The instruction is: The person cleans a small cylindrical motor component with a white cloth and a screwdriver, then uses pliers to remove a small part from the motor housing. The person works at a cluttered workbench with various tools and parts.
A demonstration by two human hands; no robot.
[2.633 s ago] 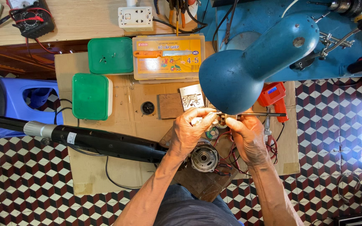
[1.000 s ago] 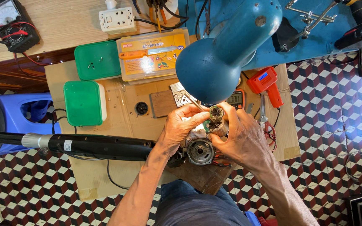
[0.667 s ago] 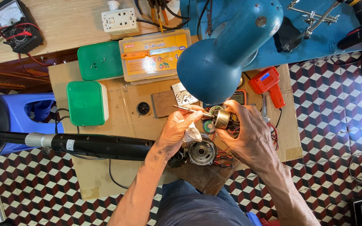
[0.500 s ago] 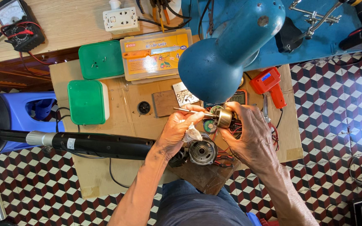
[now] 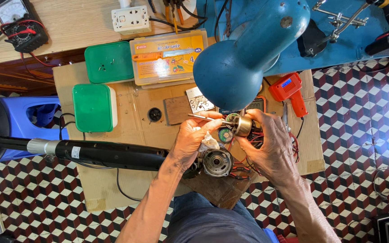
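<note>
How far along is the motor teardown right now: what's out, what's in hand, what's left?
Done: the brass-coloured rotor with its shaft is out of the motor housing, which sits open on the board. In hand: the right hand grips the rotor; the left hand holds the shaft end and a crumpled white rag. Left: the rotor is not back in the housing, and loose wires lie beside it.
</note>
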